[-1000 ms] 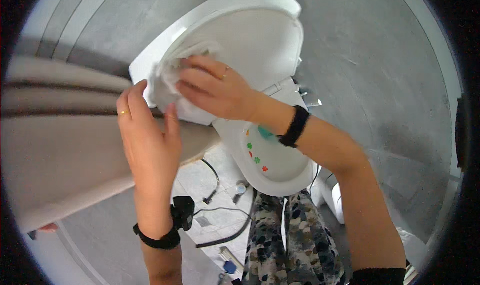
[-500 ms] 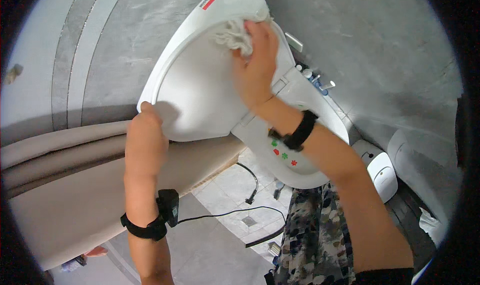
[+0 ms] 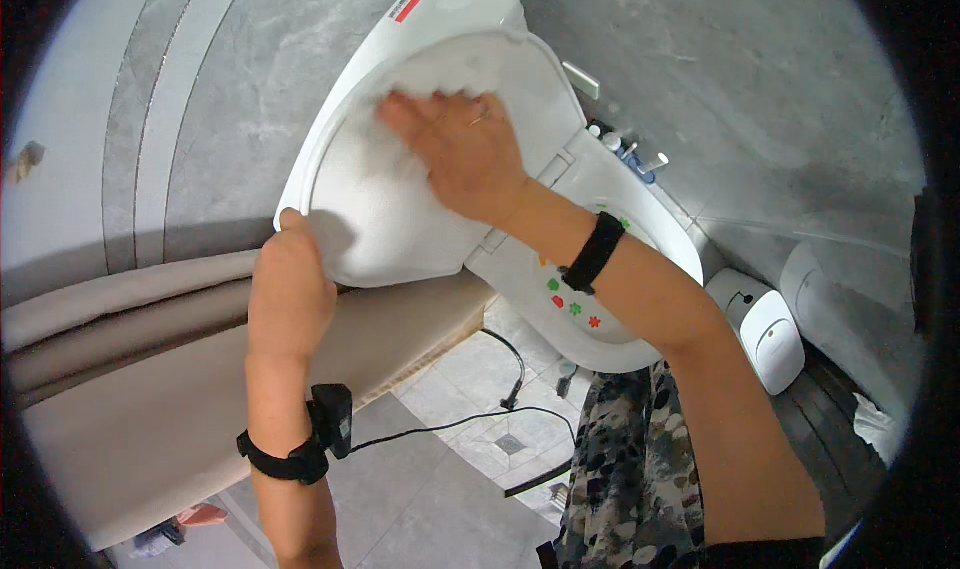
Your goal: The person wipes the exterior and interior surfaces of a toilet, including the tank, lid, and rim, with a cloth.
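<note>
A white toilet [image 3: 672, 244] has its lid [image 3: 400, 231] raised, its inner face turned up toward me. My right hand [image 3: 465, 154] presses on the upper part of that face, fingers toward the left and smeared by motion. A white cloth [image 3: 402, 77] shows faintly around its fingertips; most of it is hidden under the hand. At the lid's lower left rim, my left hand [image 3: 295, 274] is closed with the thumb on the edge. Its other fingers are hidden. Red and green flower-shaped spots [image 3: 575, 310] lie inside the bowl under my right forearm.
A beige padded piece [image 3: 170, 369] stands along the left. Black cables [image 3: 460, 421] lie over the tiled floor. Small bottles [image 3: 632, 159] stand by the wall beyond the toilet. A white bin [image 3: 770, 339] is at the right. Both wrists carry black straps.
My right hand has slid left and down over the lid's inner face, and the cloth, bunched in it before, is now mostly covered. My left hand keeps its place on the rim.
</note>
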{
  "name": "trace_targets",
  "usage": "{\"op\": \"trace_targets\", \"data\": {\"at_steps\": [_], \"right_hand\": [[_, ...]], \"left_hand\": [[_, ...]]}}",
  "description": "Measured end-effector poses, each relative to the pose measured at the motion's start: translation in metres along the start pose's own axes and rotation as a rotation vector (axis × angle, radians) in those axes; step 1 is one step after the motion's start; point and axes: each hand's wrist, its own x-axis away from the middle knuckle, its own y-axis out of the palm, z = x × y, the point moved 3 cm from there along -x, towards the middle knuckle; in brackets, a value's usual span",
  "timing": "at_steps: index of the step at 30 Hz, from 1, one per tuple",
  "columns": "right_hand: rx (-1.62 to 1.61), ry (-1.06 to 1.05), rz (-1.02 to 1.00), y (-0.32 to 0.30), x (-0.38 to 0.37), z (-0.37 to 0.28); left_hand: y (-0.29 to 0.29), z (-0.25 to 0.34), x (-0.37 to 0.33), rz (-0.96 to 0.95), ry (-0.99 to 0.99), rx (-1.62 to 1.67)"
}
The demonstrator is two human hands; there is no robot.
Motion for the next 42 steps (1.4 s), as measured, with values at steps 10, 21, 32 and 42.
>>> {"op": "trace_targets", "data": {"at_steps": [10, 21, 32, 42], "right_hand": [[-0.019, 0.587, 0.269, 0.003, 0.003, 0.015], [-0.300, -0.136, -0.357, 0.035, 0.039, -0.070], [-1.735, 0.772, -0.334, 0.096, 0.249, -0.033], [-0.119, 0.676, -0.465, 0.026, 0.064, 0.014]], "left_hand": [[-0.004, 0.004, 0.000, 0.002, -0.054, 0.031], [-0.005, 0.000, -0.002, 0.037, 0.042, 0.071], [-0.007, 0.007, -0.006, 0.029, -0.005, 0.041], [-0.005, -0.004, -0.001, 0.018, 0.001, 0.034]]}}
